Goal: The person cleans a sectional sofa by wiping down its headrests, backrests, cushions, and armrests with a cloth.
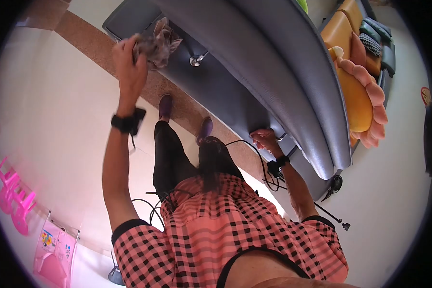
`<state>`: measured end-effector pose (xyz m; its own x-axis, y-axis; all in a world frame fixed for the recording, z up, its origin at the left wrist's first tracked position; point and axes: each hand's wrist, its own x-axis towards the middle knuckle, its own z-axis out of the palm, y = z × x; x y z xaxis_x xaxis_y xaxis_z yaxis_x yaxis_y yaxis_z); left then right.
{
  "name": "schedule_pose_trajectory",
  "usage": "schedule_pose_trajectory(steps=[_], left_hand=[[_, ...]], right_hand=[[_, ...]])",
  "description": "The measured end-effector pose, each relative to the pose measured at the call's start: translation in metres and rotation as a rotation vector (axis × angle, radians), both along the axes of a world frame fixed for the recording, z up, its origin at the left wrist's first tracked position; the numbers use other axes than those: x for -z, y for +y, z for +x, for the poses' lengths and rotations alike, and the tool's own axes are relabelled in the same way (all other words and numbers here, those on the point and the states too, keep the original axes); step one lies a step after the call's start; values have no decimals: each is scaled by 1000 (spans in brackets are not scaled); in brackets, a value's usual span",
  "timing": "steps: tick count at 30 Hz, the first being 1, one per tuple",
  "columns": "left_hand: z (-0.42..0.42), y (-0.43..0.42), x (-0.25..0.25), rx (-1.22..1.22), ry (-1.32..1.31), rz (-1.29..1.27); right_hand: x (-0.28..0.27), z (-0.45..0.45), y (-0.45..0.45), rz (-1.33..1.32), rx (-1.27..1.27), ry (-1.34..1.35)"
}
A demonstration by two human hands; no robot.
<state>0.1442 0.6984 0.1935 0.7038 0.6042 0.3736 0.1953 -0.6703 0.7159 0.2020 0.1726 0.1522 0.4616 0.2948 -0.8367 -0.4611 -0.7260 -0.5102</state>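
Observation:
My left hand point(131, 60) is closed around a crumpled grey-brown cloth point(161, 45) at the upper left, over the edge of the dark grey sofa point(225, 81). Part of the cloth hangs loose beside the fingers. A round metal fitting point(195, 60) stands on the sofa surface to the right of the cloth. My right hand point(265, 139) rests on the sofa beside its long padded back, fingers loosely bent and a little apart, with nothing visible in them. Both wrists wear black straps with small devices.
Black cables point(261, 156) loop by my right arm and waist. My feet stand on the brown floor strip point(151, 86) along the sofa. An orange-and-pink cushion point(357, 98) and tan sofa point(336, 31) are at the upper right. Pink plastic chairs point(17, 197) are at the far left.

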Motion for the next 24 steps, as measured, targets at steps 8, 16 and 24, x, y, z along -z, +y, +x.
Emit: schedule_pose_trajectory(steps=[8,16,24], left_hand=[[65,5,64,67,218,227],[3,-96,58,174,243,64],[-31,-191,39,393,321,-228]], right_hand=[[-10,0,5,-36,-2,24],[-4,0,8,46,-34,-10],[-8,3,13,-14,-36,-4]])
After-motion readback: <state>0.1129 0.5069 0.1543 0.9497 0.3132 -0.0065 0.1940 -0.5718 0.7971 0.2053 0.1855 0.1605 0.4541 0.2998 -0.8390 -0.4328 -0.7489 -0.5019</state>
